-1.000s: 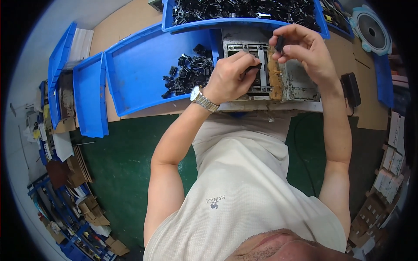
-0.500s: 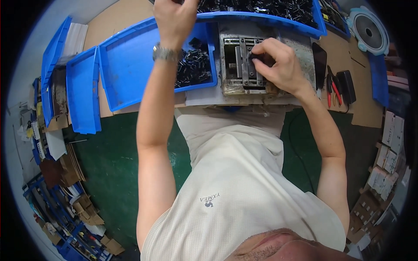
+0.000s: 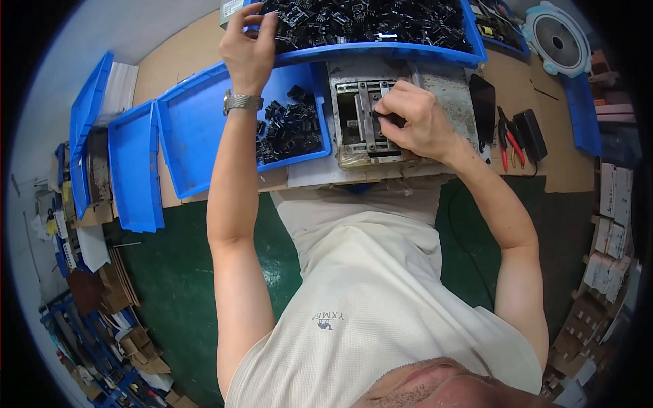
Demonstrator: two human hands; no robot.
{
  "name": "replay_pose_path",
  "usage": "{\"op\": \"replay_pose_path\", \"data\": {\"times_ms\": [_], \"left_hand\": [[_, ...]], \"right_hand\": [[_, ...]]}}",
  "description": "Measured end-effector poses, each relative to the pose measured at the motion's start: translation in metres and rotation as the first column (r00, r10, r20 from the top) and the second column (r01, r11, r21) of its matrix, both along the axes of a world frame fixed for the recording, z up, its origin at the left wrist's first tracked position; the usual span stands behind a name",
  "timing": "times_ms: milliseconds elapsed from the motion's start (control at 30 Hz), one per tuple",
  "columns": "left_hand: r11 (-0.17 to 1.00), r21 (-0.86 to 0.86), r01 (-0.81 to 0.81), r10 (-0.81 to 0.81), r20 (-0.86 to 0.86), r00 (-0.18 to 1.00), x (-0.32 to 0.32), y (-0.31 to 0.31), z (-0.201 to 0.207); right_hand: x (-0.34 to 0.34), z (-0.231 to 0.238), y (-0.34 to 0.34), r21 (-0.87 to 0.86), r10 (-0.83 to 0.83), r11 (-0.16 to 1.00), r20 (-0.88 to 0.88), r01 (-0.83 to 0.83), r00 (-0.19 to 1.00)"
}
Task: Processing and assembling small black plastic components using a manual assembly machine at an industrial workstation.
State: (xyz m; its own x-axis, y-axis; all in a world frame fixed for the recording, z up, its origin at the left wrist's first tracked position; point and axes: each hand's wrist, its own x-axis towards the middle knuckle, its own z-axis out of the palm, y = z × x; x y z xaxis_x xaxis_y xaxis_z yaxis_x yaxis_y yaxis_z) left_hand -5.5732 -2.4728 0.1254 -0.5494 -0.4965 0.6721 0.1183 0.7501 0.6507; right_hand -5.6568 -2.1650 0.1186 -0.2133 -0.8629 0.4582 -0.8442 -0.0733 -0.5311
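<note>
At the left end of the far blue tray [image 3: 381,49], heaped with small black parts [image 3: 360,20], my left hand [image 3: 248,54] is open. Its thumb is apart from the curved fingers, and no held part can be made out. My right hand [image 3: 418,119] is closed in a pinch over a metal fixture [image 3: 350,153]. Between thumb and forefinger shows a small black piece [image 3: 392,120], mostly hidden by the fingers. A metal bar [image 3: 368,119] runs across the fixture just left of the fingertips.
Left of the fixture stands a blue tray [image 3: 204,129] with a pile of black parts [image 3: 292,132] at its right end. Pliers [image 3: 511,139] with red handles and a black box-shaped device [image 3: 530,134] lie on the right. A round fan [image 3: 558,42] stands at the far right.
The view has shifted, so the bench appears lower and more of the far tray shows. My left hand has moved slightly left; my right hand stays pinched at the fixture.
</note>
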Motion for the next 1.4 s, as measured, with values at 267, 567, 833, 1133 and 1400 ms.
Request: {"op": "replay_pose_path", "data": {"times_ms": [267,567,833,1133,1400], "left_hand": [[0.239,0.780,0.578,-0.425,-0.451,0.785,0.037,0.081,0.019],[0.913,0.136,0.385,-0.405,0.197,0.893,0.046,0.151,-0.025],[0.883,0.017,0.469,-0.463,0.203,0.863,0.049,0.153,-0.026],[0.883,0.033,0.469,-0.466,0.188,0.865,0.047,0.152,-0.029],[0.193,0.813,0.549,-0.425,-0.435,0.793,0.022,0.142,0.010]], "right_hand": [[-0.070,0.034,-0.001,-0.145,0.033,0.973,0.857,0.180,0.515],[-0.142,0.054,-0.038,-0.297,0.295,0.946,0.955,0.131,0.034],[-0.091,0.062,-0.031,-0.160,0.086,0.979,0.889,0.129,0.449],[-0.098,0.064,-0.033,-0.124,0.046,0.984,0.870,0.128,0.491],[-0.062,0.056,-0.036,-0.212,0.102,0.975,0.687,0.064,0.720]]}}
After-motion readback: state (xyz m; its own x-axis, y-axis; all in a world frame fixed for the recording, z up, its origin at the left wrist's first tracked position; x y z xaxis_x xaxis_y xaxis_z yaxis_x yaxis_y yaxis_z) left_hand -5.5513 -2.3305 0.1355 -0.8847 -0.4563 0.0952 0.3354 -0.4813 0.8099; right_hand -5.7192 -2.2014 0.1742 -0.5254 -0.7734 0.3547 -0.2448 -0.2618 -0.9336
